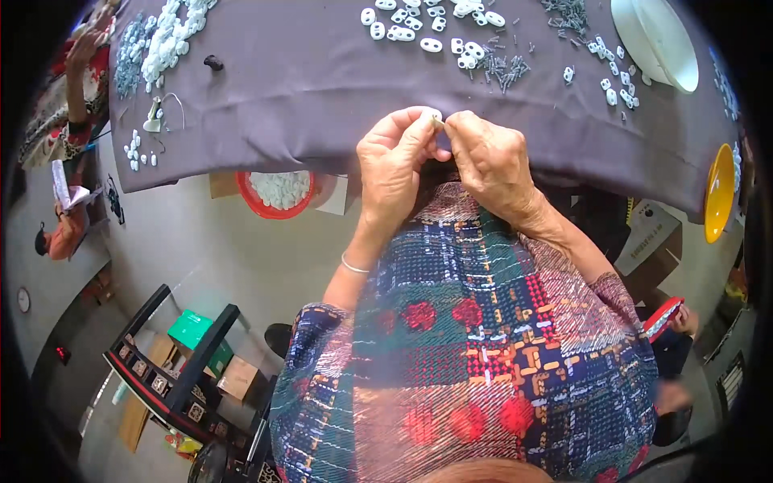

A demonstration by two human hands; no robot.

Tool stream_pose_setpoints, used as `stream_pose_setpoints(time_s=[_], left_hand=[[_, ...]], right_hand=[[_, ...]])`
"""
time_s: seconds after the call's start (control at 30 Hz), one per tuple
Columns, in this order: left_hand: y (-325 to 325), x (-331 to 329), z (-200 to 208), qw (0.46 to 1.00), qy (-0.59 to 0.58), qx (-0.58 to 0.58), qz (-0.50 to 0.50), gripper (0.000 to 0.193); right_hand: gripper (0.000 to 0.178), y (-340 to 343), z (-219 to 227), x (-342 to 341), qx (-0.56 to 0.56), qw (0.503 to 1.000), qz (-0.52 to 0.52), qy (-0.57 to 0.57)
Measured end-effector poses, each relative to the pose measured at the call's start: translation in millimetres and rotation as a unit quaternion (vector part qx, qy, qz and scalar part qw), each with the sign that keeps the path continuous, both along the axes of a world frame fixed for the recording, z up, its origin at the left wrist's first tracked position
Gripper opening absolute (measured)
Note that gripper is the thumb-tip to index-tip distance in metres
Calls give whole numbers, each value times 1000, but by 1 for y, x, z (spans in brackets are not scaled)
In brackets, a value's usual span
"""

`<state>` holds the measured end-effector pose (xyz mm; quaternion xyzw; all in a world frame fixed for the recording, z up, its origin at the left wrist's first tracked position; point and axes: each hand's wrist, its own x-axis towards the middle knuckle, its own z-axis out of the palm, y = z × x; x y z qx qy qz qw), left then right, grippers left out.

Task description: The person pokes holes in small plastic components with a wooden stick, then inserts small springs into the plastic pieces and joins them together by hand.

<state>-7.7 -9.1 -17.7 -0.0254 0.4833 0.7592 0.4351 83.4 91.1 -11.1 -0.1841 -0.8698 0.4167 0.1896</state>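
My left hand point(394, 165) is closed, with thumb and forefinger pinching a small white plastic piece point(437, 117) at the table's near edge. Against it, the fingers of my right hand point(493, 161) are pressed together in a pinch; whatever they hold is hidden behind the fingertips. Beyond my hands, white oval plastic pieces with holes point(400, 34) lie scattered on the dark tablecloth point(306, 88). To their right sits a loose pile of thin dark grey pins or springs point(507, 72), too small to tell which.
A white basin point(656, 40) stands tilted at the far right, near more white pieces point(620, 88). A red tub point(270, 211) of white parts is below the table's left side. A yellow bowl point(719, 193) is at the right edge. Another person point(64, 229) is at the left.
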Motion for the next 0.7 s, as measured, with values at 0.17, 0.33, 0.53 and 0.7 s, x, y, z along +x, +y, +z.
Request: stream_pose_setpoints(time_s=[0.17, 0.33, 0.53, 0.7], left_hand=[[-2, -3, -2, 1000, 3, 1, -10, 13], [-4, -7, -4, 999, 5, 12, -34, 12], [-1, -4, -2, 1000, -14, -2, -14, 12], [-2, -4, -3, 1000, 1, -3, -24, 12]], right_hand=[[7, 0, 2, -2, -10, 1000, 6, -1], [8, 0, 1, -5, -2, 1000, 2, 22], [6, 1, 3, -4, -25, 1000, 5, -12], [5, -3, 1, -2, -19, 1000, -3, -5]])
